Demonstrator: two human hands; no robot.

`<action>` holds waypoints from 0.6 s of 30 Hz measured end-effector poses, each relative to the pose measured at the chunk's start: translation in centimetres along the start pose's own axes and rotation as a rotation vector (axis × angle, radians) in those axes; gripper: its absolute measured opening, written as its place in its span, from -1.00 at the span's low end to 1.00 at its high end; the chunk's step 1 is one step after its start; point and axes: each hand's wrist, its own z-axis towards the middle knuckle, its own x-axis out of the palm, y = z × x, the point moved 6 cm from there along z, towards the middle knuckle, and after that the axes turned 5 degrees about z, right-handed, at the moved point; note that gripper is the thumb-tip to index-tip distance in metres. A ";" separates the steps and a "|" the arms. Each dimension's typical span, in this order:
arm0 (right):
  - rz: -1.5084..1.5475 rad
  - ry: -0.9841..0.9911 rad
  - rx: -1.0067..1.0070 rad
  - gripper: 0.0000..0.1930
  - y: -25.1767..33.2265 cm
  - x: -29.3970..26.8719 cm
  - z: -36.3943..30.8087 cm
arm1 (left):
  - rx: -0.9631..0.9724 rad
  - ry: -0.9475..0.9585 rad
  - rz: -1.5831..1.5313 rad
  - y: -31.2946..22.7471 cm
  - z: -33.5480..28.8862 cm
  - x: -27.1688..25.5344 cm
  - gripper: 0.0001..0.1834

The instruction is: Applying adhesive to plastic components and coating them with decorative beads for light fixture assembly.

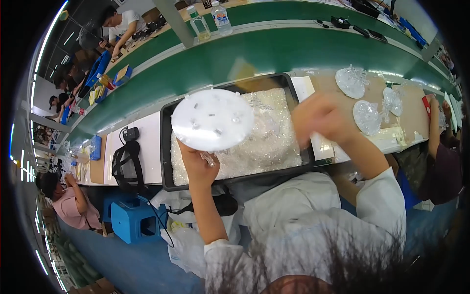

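My left hand [201, 166] is closed on a round white disc [213, 119], gripping clear plastic parts beneath it. The disc's flat face, with small marks and clear nubs, is turned up. It hangs over the left part of a black tray [236, 181] full of small clear-white beads [274, 159]. My right hand [318, 117] is raised at the tray's right edge, its fingers smeared by motion, so I cannot make out whether it holds anything. Partly sunk in the beads is a clear plastic piece [267, 120].
Several white discs with clear plastic parts [367, 117] lie on the brown board at right. A black strap [128, 164] rests left of the tray; a blue stool [134, 220] stands below. Bottles [221, 19] stand on the back ledge. A blurred yellowish shape [244, 73] appears behind the tray. Co-workers sit nearby.
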 end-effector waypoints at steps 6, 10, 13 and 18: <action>-0.159 0.066 0.089 -0.49 -1.0 -1.7 0.3 | -0.001 0.003 -0.035 0.4 -0.4 0.3 -0.38; 0.438 -0.043 -0.228 -0.46 1.4 -2.8 1.4 | -0.039 0.039 -0.089 -0.4 0.2 0.3 -0.29; 0.321 0.214 -0.104 -0.43 0.3 -2.7 1.9 | -0.058 0.032 -0.069 -0.7 -0.7 0.6 -0.26; -0.149 0.372 0.194 -0.43 -1.8 -2.0 1.7 | 0.122 -0.011 -0.043 -1.1 0.0 0.4 -0.34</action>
